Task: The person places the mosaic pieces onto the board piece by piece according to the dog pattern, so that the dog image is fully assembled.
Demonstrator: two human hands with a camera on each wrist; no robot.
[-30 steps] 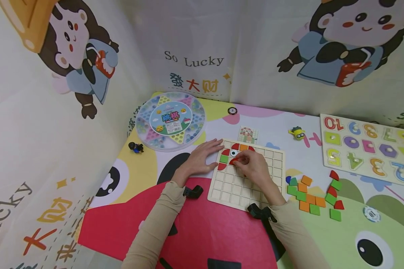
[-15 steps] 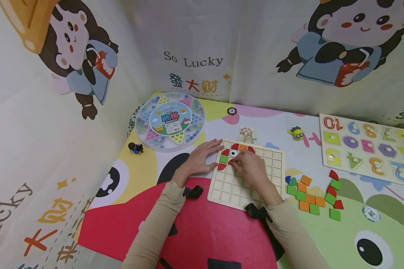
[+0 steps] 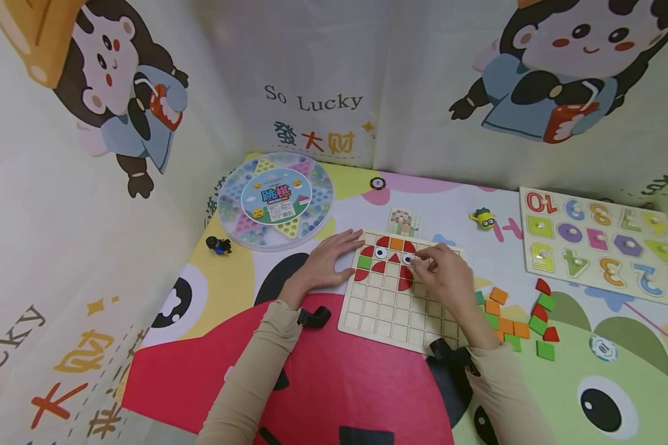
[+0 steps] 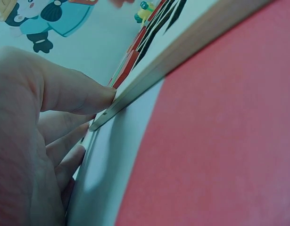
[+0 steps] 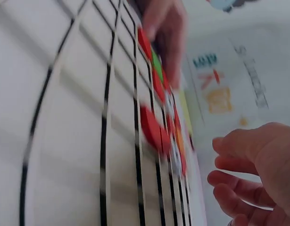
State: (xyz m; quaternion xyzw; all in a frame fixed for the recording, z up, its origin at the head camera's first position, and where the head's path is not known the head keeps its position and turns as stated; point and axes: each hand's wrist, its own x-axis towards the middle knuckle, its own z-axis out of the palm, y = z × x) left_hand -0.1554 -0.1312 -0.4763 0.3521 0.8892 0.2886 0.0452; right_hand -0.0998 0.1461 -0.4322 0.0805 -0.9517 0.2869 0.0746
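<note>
A pale wooden grid board (image 3: 389, 312) lies on the table, its upper cells filled with red quarter-round pieces (image 3: 405, 278), a green square (image 3: 364, 262), an orange square (image 3: 397, 243) and two eye tiles (image 3: 381, 253). My left hand (image 3: 324, 262) rests at the board's left edge, fingers extended; in the left wrist view its thumb touches the wooden edge (image 4: 135, 94). Over the board's upper right hovers my right hand (image 3: 448, 275), close to the second eye tile. In the right wrist view that hand (image 5: 258, 174) has loosely bent fingers with nothing between them.
Loose orange, green and red pieces (image 3: 520, 329) lie right of the board. A small pattern card (image 3: 404, 222) sits behind it. Around stand a round marble-game box (image 3: 275, 201), a number puzzle (image 3: 598, 241), a yellow toy figure (image 3: 483, 219), a dark figurine (image 3: 218, 245) and chips (image 3: 603, 348).
My right hand has let go of a red piece, now lying in the grid, and moved right, uncovering more red pieces and the second eye tile. My left hand keeps its place.
</note>
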